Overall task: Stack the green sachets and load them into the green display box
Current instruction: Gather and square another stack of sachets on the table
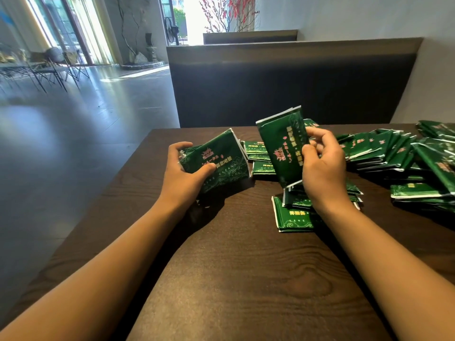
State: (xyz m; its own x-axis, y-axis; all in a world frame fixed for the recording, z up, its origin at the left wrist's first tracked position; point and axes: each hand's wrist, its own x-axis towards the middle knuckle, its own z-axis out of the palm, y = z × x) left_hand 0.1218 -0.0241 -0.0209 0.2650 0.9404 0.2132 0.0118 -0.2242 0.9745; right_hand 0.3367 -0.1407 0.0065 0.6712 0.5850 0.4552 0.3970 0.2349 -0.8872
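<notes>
Both hands keep a firm grip: the left hand (183,168) holds a stack of green sachets (216,159), the right hand (322,166) holds another sachet bundle (283,146) upright. Loose sachets (384,151) lie on the dark table (234,267), before a bench backrest (283,82).

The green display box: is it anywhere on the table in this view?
No, the table shows only loose green sachets and the stacks held in the left hand and right hand.

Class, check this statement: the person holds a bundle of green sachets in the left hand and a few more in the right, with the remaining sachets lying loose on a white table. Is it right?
Not quite. The head view shows the table is dark brown wood, not white. The rest stands: the left hand grips a bundle of sachets, the right hand holds a few more, and loose sachets lie on the table.
</notes>
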